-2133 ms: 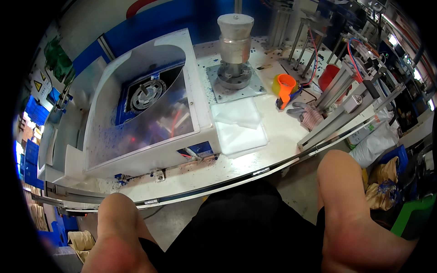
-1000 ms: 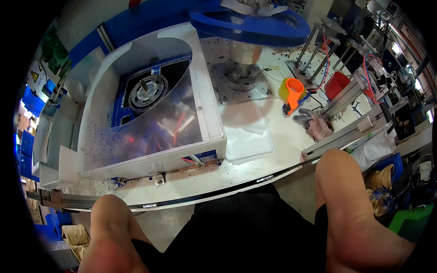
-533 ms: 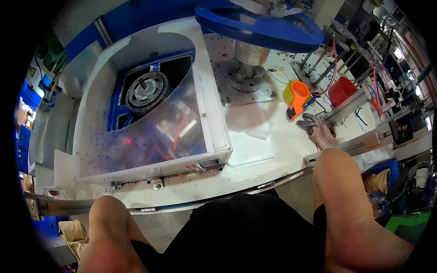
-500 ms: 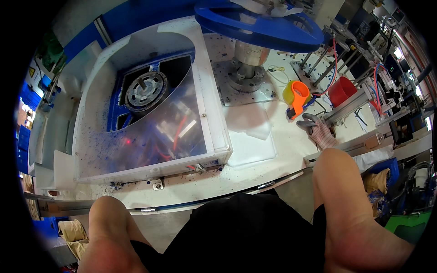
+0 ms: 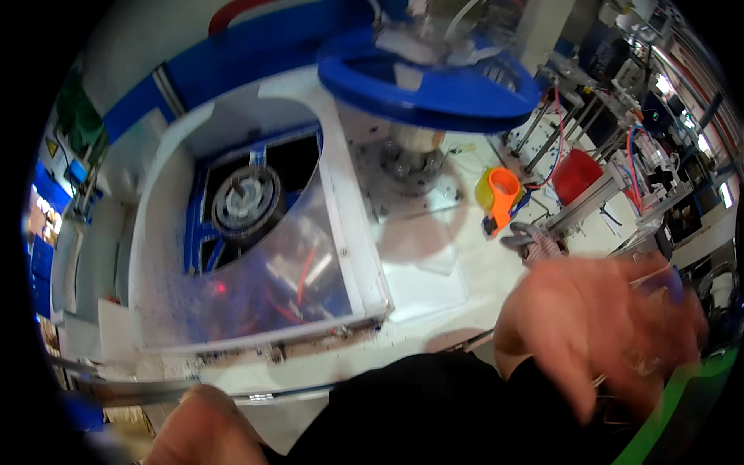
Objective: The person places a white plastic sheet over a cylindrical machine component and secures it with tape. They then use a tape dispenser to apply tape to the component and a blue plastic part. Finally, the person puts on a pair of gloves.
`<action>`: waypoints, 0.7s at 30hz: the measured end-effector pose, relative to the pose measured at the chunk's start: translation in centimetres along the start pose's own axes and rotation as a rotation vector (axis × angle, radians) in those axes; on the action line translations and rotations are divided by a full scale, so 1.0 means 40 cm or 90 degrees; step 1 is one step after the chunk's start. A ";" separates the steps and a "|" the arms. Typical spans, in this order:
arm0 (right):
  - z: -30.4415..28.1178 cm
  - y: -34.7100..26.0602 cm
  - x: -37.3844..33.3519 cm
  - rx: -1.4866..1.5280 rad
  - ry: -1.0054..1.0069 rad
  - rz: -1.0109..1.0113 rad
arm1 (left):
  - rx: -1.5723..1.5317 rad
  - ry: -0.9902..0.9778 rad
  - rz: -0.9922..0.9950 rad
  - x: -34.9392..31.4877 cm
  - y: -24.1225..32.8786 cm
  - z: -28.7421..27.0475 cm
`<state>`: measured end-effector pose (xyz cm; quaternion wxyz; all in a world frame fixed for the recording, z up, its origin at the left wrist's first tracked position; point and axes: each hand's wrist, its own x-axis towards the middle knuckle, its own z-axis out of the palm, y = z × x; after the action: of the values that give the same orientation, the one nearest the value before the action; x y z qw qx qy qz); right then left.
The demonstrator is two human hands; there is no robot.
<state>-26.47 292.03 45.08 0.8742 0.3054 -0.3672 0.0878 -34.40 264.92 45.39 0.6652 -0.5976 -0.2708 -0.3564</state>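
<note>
My right hand [image 5: 597,333], smeared by motion, is over the table's right front edge, above the bins and bags beside it. Its fingers look spread, and I see nothing held in them. At the lower left only a bent part of my left arm [image 5: 205,430] shows; the hand itself is out of the picture. Nearest to my right hand on the table lie a striped work glove with grey fingertips [image 5: 535,242] and an orange tape dispenser [image 5: 504,194] beside a yellow roll [image 5: 483,187].
A white box-shaped housing [image 5: 376,279] with a clear cover surrounds a round metal spindle [image 5: 248,200]. A blue ring-shaped wheel [image 5: 426,108] overhangs a metal post. White sheets [image 5: 422,287] lie on the table. A red cup [image 5: 577,177] stands near metal rods; a green bin [image 5: 690,387] is at lower right.
My right hand has come into view at the right, where only a bent arm showed before. The left arm has dropped lower, and the whole view has shifted slightly.
</note>
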 end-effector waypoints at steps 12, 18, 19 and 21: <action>-0.604 0.558 -0.851 -0.428 -0.741 0.518 | -0.109 -0.817 -0.234 -0.087 -0.045 0.045; -0.569 0.600 -0.856 -0.534 -1.351 0.771 | -0.114 -0.890 -0.321 -0.087 -0.074 0.067; -0.570 0.606 -0.844 -0.530 -1.378 0.787 | -0.126 -0.906 -0.325 -0.089 -0.083 0.082; -0.570 0.607 -0.808 -0.523 -1.420 0.818 | -0.165 -0.911 -0.329 -0.103 -0.098 0.129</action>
<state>-45.33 327.34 21.60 -0.0554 -0.2921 -0.9522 0.0697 -39.64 270.51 45.22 0.1486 -0.6733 -0.7222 -0.0557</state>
